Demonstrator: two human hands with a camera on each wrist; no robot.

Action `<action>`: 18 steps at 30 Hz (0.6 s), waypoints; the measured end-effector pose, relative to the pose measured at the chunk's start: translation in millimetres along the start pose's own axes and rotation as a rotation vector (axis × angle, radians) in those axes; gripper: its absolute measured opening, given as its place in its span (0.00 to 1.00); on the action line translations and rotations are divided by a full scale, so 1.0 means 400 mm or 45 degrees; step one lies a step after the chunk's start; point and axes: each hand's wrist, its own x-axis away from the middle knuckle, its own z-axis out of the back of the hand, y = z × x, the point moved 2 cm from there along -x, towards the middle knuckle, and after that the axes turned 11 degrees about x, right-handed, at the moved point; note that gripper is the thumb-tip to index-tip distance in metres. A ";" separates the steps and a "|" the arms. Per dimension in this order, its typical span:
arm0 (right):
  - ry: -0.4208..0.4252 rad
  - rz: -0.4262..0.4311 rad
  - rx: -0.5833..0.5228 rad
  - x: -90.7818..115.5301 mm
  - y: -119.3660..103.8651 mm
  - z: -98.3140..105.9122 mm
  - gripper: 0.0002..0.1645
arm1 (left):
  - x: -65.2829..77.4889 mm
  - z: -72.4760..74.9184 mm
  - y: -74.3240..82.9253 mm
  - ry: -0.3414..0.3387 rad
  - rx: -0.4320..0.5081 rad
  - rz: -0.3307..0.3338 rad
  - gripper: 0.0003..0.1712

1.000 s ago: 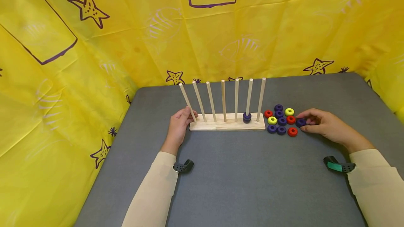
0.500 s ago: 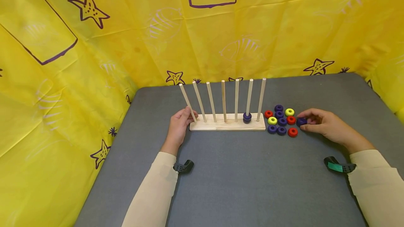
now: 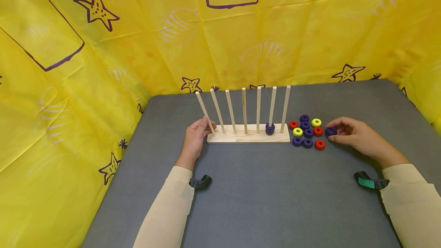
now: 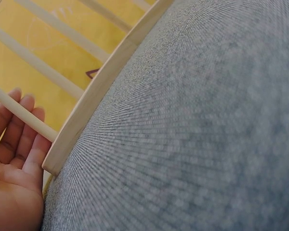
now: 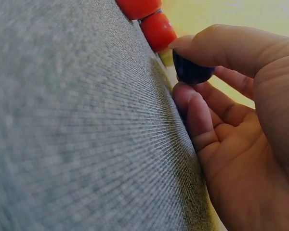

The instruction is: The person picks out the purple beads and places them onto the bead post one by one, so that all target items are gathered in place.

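Observation:
My left hand (image 3: 194, 137) is at the left end of a wooden peg board (image 3: 246, 137), its loosely bent fingers (image 4: 26, 130) behind the leftmost peg (image 4: 21, 111). Several upright pegs stand in the board; purple rings (image 3: 270, 128) sit low on the second peg from the right. To the right of the board, my right hand (image 3: 355, 135) pinches a purple ring (image 5: 192, 70) between thumb and fingers, low over the table. Just left of that ring lie loose purple, red and yellow rings, among them a red ring (image 3: 319, 144) and a yellow ring (image 3: 316, 122).
A grey cloth-covered table (image 3: 275, 194) carries everything. Yellow patterned fabric (image 3: 220, 41) hangs behind it and along the left side. Dark wrist straps (image 3: 200, 181) show at both sleeves.
My right hand has shifted slightly right and away from me with the purple ring, widening the gap to the nearby red ring. My left hand and the peg board stay put.

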 end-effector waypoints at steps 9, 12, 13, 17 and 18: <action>0.045 0.019 -0.034 0.001 -0.009 0.002 0.18 | 0.000 0.000 0.002 -0.012 -0.010 0.002 0.27; 0.072 0.010 -0.044 0.000 -0.011 0.001 0.18 | 0.000 0.000 0.002 -0.016 -0.009 -0.001 0.26; 0.078 0.002 -0.046 0.000 -0.011 0.001 0.18 | 0.000 0.000 0.002 -0.016 -0.009 -0.001 0.26; 0.085 -0.022 -0.046 -0.002 -0.016 0.000 0.18 | -0.003 0.001 -0.001 -0.016 0.000 -0.005 0.26; 0.084 -0.027 -0.042 -0.002 -0.018 0.001 0.18 | -0.003 0.001 -0.001 -0.016 0.001 -0.006 0.26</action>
